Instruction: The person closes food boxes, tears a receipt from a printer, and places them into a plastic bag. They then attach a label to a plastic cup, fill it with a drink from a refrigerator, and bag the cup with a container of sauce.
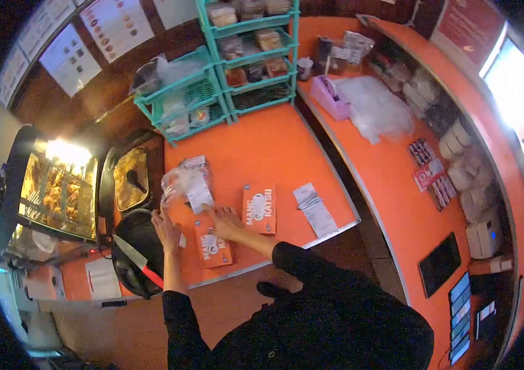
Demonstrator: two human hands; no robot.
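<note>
My left hand (165, 230) is over the orange counter between a black pan and an orange box, its fingers stretched toward a clear plastic bag (174, 184). My right hand (227, 224) reaches over the top of the orange box (220, 254) printed with white lettering, with its fingers extended. Their tips meet the lower end of a white receipt (199, 192); I see no clear grip on it. A second orange box (267, 213) lies flat to the right of that hand. Further right are more paper slips (315, 211).
A knife with a red handle (151, 275) lies across the black pan (127, 246). Left stands a lit food warmer (58, 194), beside a tray of food (131, 179). Teal racks (232, 116) stand at the back. The right counter holds a tablet (439, 264) and a purple container (330, 98).
</note>
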